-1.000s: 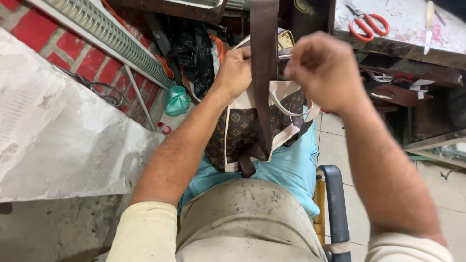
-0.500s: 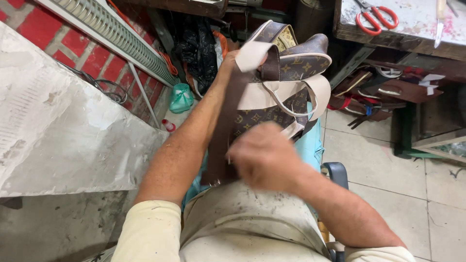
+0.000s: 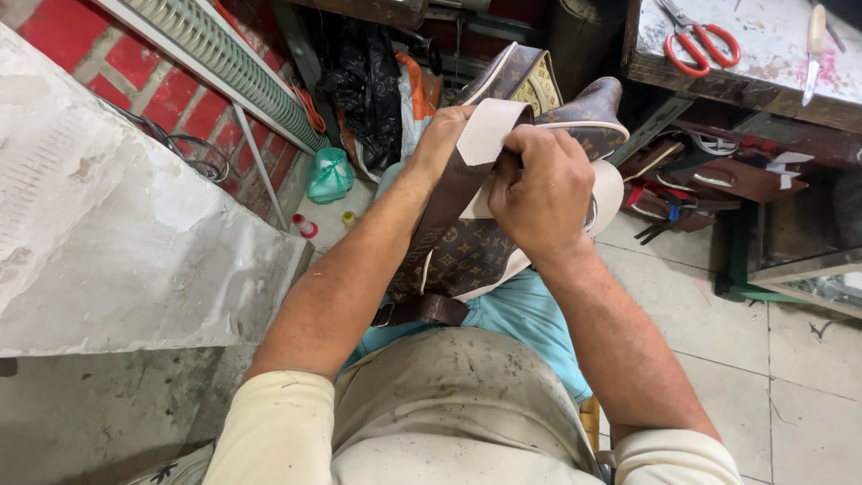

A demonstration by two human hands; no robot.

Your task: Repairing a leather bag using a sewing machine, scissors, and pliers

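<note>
A brown patterned bag point(image 3: 467, 256) with pale trim rests on the person's lap, tipped up so its top edge faces them. The right hand point(image 3: 539, 193) has its grip clamped on the wide brown strap point(image 3: 449, 198) near the bag's top, while the left hand point(image 3: 440, 135) closes around the strap's pale fold, apparently steadying it. Red-handled scissors point(image 3: 696, 40) lie well apart on the counter point(image 3: 763, 81).

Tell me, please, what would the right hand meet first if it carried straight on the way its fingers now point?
Probably the pale strap of the brown patterned bag: the right hand already curls onto it, towards the left hand.
</note>
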